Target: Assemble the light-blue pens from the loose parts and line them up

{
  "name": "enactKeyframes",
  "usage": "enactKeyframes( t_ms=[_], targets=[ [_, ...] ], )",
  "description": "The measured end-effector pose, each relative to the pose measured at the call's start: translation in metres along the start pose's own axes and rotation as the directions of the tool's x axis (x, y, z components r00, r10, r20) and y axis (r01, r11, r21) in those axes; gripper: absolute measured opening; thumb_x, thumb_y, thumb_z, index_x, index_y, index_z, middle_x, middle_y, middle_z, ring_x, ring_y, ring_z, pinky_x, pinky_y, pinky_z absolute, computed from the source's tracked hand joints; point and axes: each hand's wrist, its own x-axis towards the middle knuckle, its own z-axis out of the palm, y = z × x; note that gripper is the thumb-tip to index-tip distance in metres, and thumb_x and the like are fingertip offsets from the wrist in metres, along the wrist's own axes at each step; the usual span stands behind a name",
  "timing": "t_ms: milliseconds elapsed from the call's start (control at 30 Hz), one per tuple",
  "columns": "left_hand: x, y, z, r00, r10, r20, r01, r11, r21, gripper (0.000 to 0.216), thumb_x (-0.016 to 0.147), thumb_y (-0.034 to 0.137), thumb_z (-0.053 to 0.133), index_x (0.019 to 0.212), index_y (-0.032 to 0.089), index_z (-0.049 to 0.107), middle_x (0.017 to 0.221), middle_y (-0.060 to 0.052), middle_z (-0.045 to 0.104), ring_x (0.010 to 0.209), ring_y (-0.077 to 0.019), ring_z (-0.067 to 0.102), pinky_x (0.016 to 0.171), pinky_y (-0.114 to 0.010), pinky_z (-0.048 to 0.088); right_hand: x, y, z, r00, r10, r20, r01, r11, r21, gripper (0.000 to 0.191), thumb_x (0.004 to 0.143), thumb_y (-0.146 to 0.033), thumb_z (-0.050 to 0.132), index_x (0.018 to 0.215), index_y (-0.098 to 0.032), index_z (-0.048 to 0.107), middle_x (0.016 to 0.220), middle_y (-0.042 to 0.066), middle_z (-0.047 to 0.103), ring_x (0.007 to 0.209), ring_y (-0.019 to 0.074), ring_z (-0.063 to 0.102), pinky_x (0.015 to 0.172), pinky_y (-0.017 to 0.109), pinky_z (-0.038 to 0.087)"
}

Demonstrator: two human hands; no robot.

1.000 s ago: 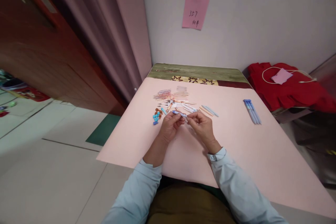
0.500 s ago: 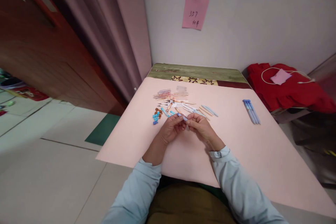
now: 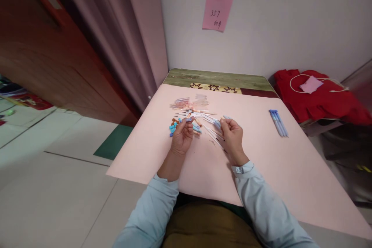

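Observation:
My left hand (image 3: 182, 136) is closed on a small blue pen piece, reaching into a scatter of pen parts (image 3: 194, 115) on the pink sheet (image 3: 252, 162). My right hand (image 3: 231, 135) is closed around a pale blue pen barrel at the right side of the scatter, with thin refills (image 3: 213, 136) lying just left of it. Small blue and brown caps (image 3: 173, 126) sit by my left hand. Clear plastic pieces (image 3: 188, 103) lie beyond.
Several assembled blue pens (image 3: 279, 123) lie together at the right of the sheet. A red cloth (image 3: 316, 99) with a white cable rests on a stand to the right. A pink note (image 3: 217, 12) hangs on the wall; a curtain hangs left.
My hands were together holding one pen between them. They have separated: the left moved forward-left to the caps, the right moved forward-right over the barrels.

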Motion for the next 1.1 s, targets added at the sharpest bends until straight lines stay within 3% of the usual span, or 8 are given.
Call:
enactKeyframes(
  t_ms=[100,200,500,600,733,833,933,1100],
  targets=[
    [0.000,-0.002,-0.001,1.000,-0.006,0.002,0.006,1.000,0.026,0.019,0.095,0.012,0.049,0.086,0.009,0.066,0.090,-0.011,0.074,0.058,-0.0047,0.063,0.050,-0.010,0.051,-0.004,0.003,0.001,0.993,-0.110,0.043,0.117,0.960,-0.254,0.024,0.083,-0.042,0.064,0.082,-0.018,0.068,0.070,-0.001,0.063,0.059,0.0115,0.049,0.059,0.025,0.039],
    [0.001,-0.003,-0.003,1.000,-0.002,0.011,0.002,1.000,0.030,0.018,0.094,0.012,0.051,0.087,0.010,0.067,0.088,-0.010,0.074,0.058,-0.0045,0.062,0.049,-0.010,0.050,-0.009,0.001,0.003,0.962,-0.219,0.162,0.271,0.826,-0.495,0.018,0.084,-0.035,0.061,0.079,-0.021,0.072,0.077,0.001,0.067,0.064,0.0132,0.054,0.064,0.027,0.040],
    [0.001,-0.003,-0.003,1.000,-0.017,0.015,0.016,0.999,0.038,0.019,0.095,0.012,0.050,0.086,0.010,0.066,0.089,-0.011,0.074,0.057,-0.0045,0.062,0.049,-0.010,0.049,-0.011,0.005,0.002,0.923,-0.185,0.337,0.375,0.629,-0.681,0.016,0.085,-0.031,0.059,0.084,-0.026,0.075,0.084,0.001,0.069,0.075,0.0153,0.059,0.065,0.027,0.036],
    [0.001,-0.002,-0.002,1.000,-0.005,0.010,0.004,0.999,0.037,0.019,0.095,0.013,0.050,0.085,0.011,0.066,0.089,-0.010,0.074,0.058,-0.0041,0.061,0.050,-0.010,0.049,-0.008,0.007,0.002,0.932,-0.190,0.310,0.353,0.677,-0.646,0.016,0.084,-0.032,0.061,0.082,-0.025,0.075,0.083,0.001,0.068,0.073,0.0151,0.058,0.066,0.027,0.037],
    [0.001,-0.003,-0.001,1.000,-0.006,0.013,0.005,0.999,0.051,0.016,0.094,0.013,0.052,0.087,0.012,0.066,0.088,-0.009,0.073,0.058,-0.0038,0.060,0.050,-0.009,0.048,-0.003,0.003,-0.005,0.985,-0.151,0.081,0.171,0.890,-0.423,0.024,0.084,-0.040,0.061,0.085,-0.020,0.074,0.078,0.002,0.067,0.064,0.0142,0.052,0.063,0.027,0.040],
    [0.001,-0.004,0.000,1.000,-0.024,0.018,0.022,0.998,0.065,0.012,0.092,0.013,0.056,0.087,0.012,0.066,0.089,-0.009,0.073,0.057,-0.0037,0.060,0.049,-0.009,0.047,-0.008,-0.004,-0.019,0.997,-0.061,0.041,0.071,0.936,-0.343,0.029,0.083,-0.045,0.063,0.088,-0.019,0.073,0.074,0.001,0.066,0.059,0.0138,0.049,0.057,0.026,0.039],
    [0.001,-0.005,0.001,0.999,-0.034,0.025,0.032,0.997,0.075,0.009,0.090,0.013,0.058,0.087,0.012,0.066,0.090,-0.009,0.074,0.057,-0.0040,0.060,0.048,-0.010,0.047,-0.023,-0.013,-0.034,0.983,-0.003,0.184,0.100,0.849,-0.519,0.021,0.081,-0.041,0.065,0.082,-0.022,0.074,0.070,0.000,0.065,0.058,0.0137,0.050,0.057,0.026,0.036],
    [0.000,-0.006,0.002,0.999,-0.036,0.034,0.033,0.996,0.081,0.011,0.091,0.012,0.056,0.088,0.011,0.066,0.090,-0.009,0.073,0.057,-0.0040,0.059,0.048,-0.010,0.047,-0.052,-0.024,-0.042,0.931,0.063,0.359,0.262,0.570,-0.779,0.010,0.082,-0.029,0.062,0.079,-0.024,0.070,0.081,-0.001,0.068,0.069,0.0148,0.057,0.060,0.026,0.033]
  ],
)
